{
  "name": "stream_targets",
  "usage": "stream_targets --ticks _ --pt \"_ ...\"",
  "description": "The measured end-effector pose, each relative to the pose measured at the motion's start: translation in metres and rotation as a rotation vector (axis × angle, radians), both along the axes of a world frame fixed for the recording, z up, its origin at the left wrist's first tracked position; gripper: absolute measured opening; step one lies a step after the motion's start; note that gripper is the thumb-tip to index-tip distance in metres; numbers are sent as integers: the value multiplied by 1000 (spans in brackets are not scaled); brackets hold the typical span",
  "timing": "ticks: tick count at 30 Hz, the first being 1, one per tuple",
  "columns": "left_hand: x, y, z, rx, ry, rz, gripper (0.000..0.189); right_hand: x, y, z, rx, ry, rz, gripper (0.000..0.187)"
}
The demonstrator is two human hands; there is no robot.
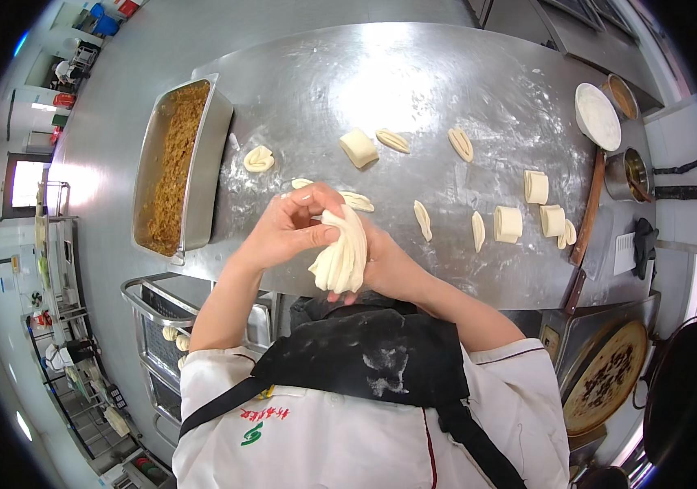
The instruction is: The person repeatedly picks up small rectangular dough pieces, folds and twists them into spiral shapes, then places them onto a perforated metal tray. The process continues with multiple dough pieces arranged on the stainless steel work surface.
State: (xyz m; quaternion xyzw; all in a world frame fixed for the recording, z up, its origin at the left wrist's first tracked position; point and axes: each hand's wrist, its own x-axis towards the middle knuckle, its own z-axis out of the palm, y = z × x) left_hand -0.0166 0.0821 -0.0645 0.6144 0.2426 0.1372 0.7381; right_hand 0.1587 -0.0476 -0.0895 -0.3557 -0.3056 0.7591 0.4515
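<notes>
A strand-layered piece of pale dough hangs between my hands, above the near edge of the steel table. My left hand pinches its upper end between thumb and fingers. Behind the dough, on its right side, my right hand supports it, its fingers partly hidden. Just beyond my hands lies a flat folded dough strip. Farther out are a folded dough piece, a thick dough block and an oval strip. Several dough blocks and thin strips lie at the right.
A deep steel pan of brown filling stands at the table's left end. At the right are a white bowl of flour, a wooden rod and a steel pot. A rack holding dough pieces stands below left.
</notes>
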Motion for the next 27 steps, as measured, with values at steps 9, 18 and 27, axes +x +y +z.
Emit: stream_targets --ticks 9,18,27 --pt "-4 -5 -61 -296 28 229 36 -1 2 -23 -59 44 -251 67" --pt "-2 -26 -72 -347 -113 377 35 8 13 -39 19 96 -450 74" --pt "1 -57 -134 -358 109 553 28 1 15 -83 -55 -316 -470 58"
